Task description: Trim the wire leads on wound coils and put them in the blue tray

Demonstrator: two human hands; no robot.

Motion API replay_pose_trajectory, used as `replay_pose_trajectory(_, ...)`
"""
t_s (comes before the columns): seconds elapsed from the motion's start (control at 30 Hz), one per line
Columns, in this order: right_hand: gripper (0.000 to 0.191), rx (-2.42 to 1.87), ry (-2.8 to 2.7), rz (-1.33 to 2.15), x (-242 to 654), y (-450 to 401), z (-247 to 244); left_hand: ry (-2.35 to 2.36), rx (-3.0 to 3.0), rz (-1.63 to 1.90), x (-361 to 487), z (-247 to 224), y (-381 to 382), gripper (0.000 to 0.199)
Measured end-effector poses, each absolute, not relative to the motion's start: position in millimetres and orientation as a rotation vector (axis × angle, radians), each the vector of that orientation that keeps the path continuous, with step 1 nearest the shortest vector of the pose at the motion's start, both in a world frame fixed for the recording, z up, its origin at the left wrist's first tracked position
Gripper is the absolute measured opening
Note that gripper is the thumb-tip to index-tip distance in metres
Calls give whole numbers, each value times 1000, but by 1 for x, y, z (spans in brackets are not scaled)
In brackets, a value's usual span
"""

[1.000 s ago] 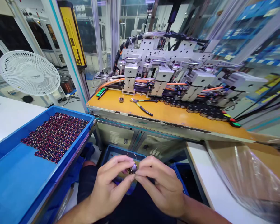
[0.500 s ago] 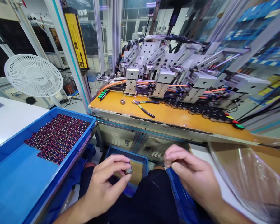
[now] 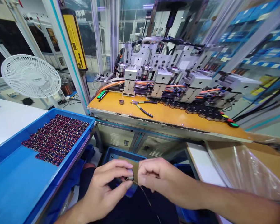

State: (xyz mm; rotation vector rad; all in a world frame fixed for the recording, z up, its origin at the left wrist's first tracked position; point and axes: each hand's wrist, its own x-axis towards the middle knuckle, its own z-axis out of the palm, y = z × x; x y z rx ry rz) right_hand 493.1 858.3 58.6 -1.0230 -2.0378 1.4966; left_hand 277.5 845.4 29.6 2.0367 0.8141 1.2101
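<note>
The person's left hand holds a small metal part between the thumb and the fingertips, which are closed to the part's width. The part sits above the person's lap, in front of a blue bin that stands low under the bench. The right hand is just beside it, its fingers curled inward toward the palm; whether they grip anything cannot be told, as the fingertips are hidden. A thin wire runs from near the part, passes below the right hand and trails down across the dark clothing. To the person's left, a blue tray holds a dense layer of small dark pieces speckled with red. Ahead, on the orange bench top, lie open-handled pliers, with a single round part near their tips. A row of dark round parts stretches rightward along the front of the metal machine. A white fan stands beyond the tray, and clear plastic sheeting lies at the right.
</note>
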Motion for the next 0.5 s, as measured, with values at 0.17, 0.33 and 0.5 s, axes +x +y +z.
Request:
replay_pose_trajectory(0.17,27,-1196,-2041,1553,503,897,71,814,2030,1278,275,27,846,24)
replay_pose_trajectory(0.33,35,-1413,-2203,228,533,998,83,867,1974,1382,275,28,844,24)
replay_pose_trajectory(0.5,42,-1506,-2305,56,540,1060,66,971,1936,1460,271,32,842,24)
